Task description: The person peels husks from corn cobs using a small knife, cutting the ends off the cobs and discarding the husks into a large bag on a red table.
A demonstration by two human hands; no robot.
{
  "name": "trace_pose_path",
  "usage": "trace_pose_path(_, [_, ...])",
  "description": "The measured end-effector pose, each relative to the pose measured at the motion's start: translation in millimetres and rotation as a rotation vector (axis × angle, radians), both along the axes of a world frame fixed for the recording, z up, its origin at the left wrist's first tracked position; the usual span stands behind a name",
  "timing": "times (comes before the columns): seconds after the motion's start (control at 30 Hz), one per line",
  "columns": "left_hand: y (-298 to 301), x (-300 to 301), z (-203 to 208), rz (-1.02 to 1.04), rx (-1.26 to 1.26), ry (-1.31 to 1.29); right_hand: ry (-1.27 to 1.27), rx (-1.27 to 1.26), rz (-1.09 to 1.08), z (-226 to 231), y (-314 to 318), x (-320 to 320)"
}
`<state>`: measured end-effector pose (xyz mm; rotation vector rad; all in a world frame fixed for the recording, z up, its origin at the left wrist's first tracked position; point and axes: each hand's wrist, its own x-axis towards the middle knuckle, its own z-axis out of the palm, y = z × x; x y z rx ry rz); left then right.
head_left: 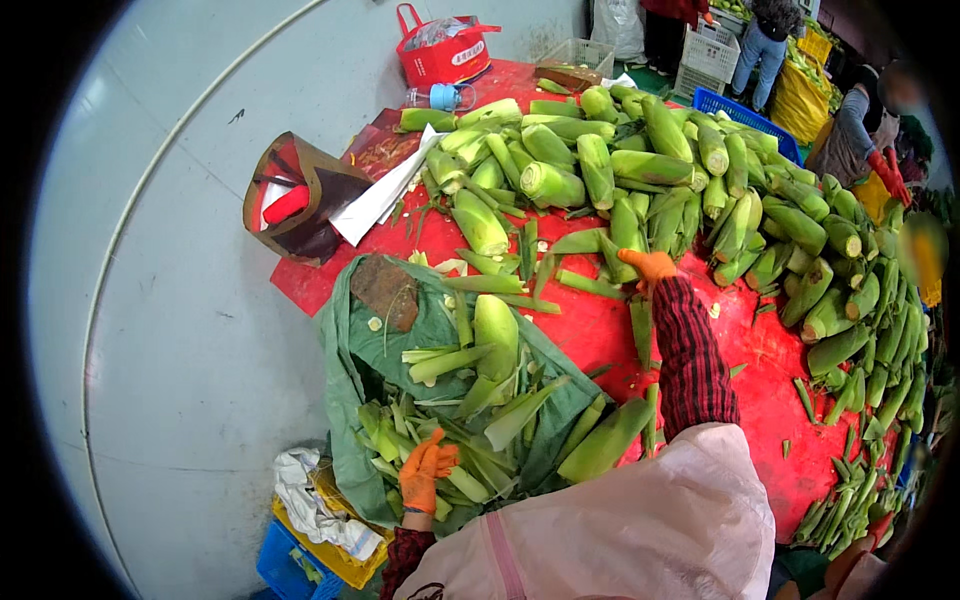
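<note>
My left hand point(428, 470), in an orange glove, is over the loose corn husks point(485, 465) heaped in a green cloth sack point(345, 355). Its fingers are apart and no held object shows. My right hand point(652, 266), also gloved in orange, reaches across the red table point(590, 335) to the near edge of a large pile of green corn ears point(650, 165). One finger stretches left, close to an upright ear point(627, 225); the other fingers are partly hidden. A stripped-down ear point(497, 335) stands out on the sack, and another ear point(607, 440) lies beside my apron.
A brown paper bag point(330, 190), white paper point(385, 190), a blue-capped bottle point(443, 97) and a red bag point(440, 55) line the left edge. A yellow crate point(350, 565) stands lower left. Other people point(765, 45) are at the far right, near blue and white crates.
</note>
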<state>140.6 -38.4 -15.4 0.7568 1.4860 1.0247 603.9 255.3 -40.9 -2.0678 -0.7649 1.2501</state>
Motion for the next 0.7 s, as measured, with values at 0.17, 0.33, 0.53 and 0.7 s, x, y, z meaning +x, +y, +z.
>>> trace_pose_path(0.17, [44.0,14.3,28.7,-0.087,0.140,-0.064,0.407,0.306,0.258,27.7,-83.6,-50.9])
trace_pose_path(0.33, [109.1,75.9,85.5,-0.245,0.629,-0.264,0.301,0.558,0.527,92.0,-191.0,-160.0])
trace_pose_path(0.53, [71.6,38.4,87.3,-0.320,0.556,-0.469,0.489,0.530,0.421,139.4,-243.5,-217.6])
trace_pose_path(0.7, [30.0,13.4,72.6,-0.312,0.646,-0.223,0.420,0.357,0.615,173.0,-255.6,-273.0])
